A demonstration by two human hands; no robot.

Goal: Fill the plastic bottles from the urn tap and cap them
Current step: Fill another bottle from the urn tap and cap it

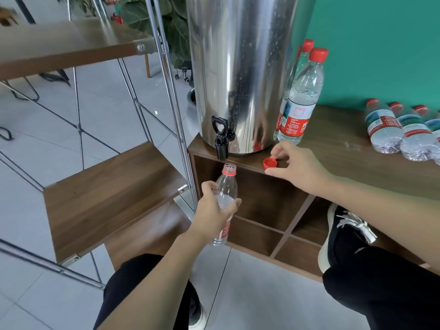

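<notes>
The left hand wraps its fingers and thumb around the middle of an uncapped plastic bottle, held upright just below and slightly right of the black tap of the steel urn; the bottle's mouth sits apart from the spout, and its red-and-white label is mostly covered by the hand, so no writing on it can be read. The right hand rests at the front edge of the wooden tabletop, thumb and forefinger curled toward a red cap that lies there open side up (whether they actually pinch it or only touch it is hard to tell). Just right of the urn stand two capped bottles, one behind the other, with red labels carrying white characters too small to read. Farther right, more capped bottles lie on their sides, the rightmost cut off by the frame edge; their labels show blue, white and red but nothing legible. The tabletop tops a dark wood cubby unit against a teal wall. To the left is a metal-framed rack with wooden shelves over a pale tiled floor, and leafy plants stand behind, blurred.
</notes>
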